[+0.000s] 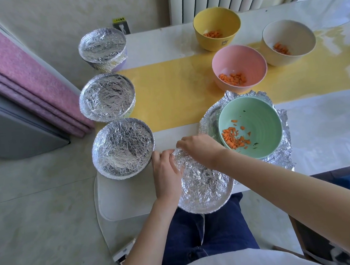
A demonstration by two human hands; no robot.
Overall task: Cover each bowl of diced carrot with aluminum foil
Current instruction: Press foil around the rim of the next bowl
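Crimping was underway at the table's (322, 128) near edge. Three wrapped bowls (107, 97) sat along the left, presumably done. The green bowl (256, 116) of carrot sat on a foil sheet (208, 118), likely staged next. On the fourth bowl (205, 183), left hand (166, 173) and right hand (199, 149) pinched the wrapped rim with curled fingers to seal it.

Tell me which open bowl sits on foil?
The round mint-green bowl; crinkled aluminium foil lies under it. The yellow bowl, pink bowl and white bowl have none.

The nearest foil-covered bowl (205, 187) hides its contents; the fingers (183, 143) of the right hand (201, 149) seem tucked behind its far rim.
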